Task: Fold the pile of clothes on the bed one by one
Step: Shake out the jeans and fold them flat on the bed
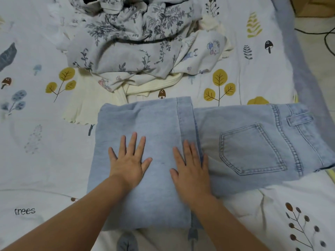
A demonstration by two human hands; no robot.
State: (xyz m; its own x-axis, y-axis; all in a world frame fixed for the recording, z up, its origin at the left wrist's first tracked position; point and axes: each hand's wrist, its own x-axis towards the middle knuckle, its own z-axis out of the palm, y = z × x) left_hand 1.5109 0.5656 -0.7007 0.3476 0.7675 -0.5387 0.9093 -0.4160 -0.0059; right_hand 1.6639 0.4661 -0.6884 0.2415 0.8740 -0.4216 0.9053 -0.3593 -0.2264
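Observation:
Light blue jeans (250, 147) lie across the bed in front of me, waistband and back pocket to the right. The leg part is folded over into a block on the left, its hem running up the middle. My left hand (129, 160) lies flat on that folded part, fingers spread. My right hand (192, 169) rests flat beside it, fingertips at the hem. Neither hand grips anything. Behind the jeans sits a rumpled pile of clothes (130, 44): a grey floral garment on top, a cartoon-print piece (203, 51) and a cream piece (90, 104) under it.
The bed sheet (36, 160) is white with leaf and mushroom prints. The bed's right edge (297, 57) runs down the right side, with floor and black cables (326, 35) beyond it. Bare sheet lies to the left of the jeans.

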